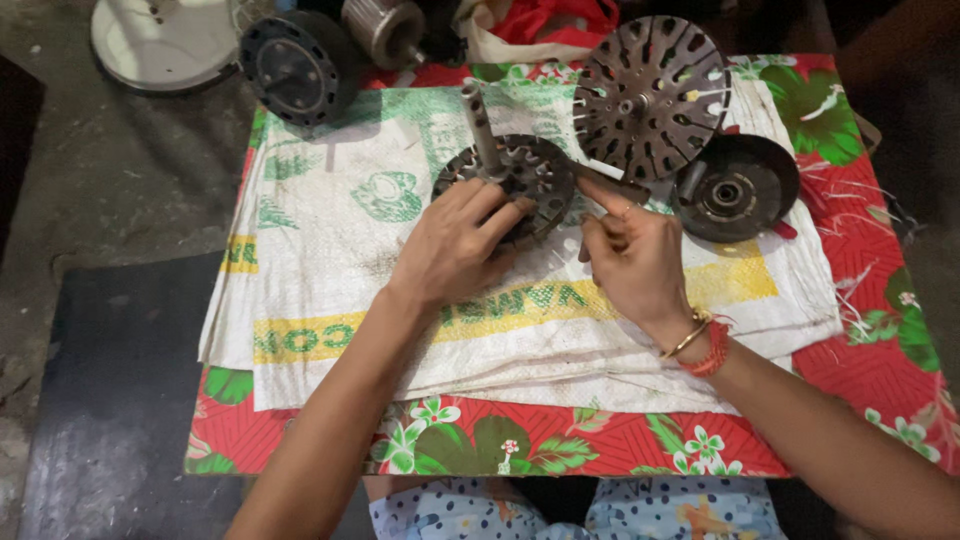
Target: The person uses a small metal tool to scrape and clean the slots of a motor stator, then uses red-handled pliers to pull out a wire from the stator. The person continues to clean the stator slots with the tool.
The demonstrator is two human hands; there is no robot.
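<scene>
On the white woven sack, centre of the bench, my left hand (pixel 455 245) clamps the slotted stator core (pixel 512 180) with its upright shaft. Right hand (pixel 630 255) pinches a flat metal tool (pixel 610 185) into a slot; it could slip and jab my fingers.

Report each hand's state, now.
Left hand: closed on the slotted metal core.
Right hand: gripping a flat tool, forefinger extended along it.
</scene>
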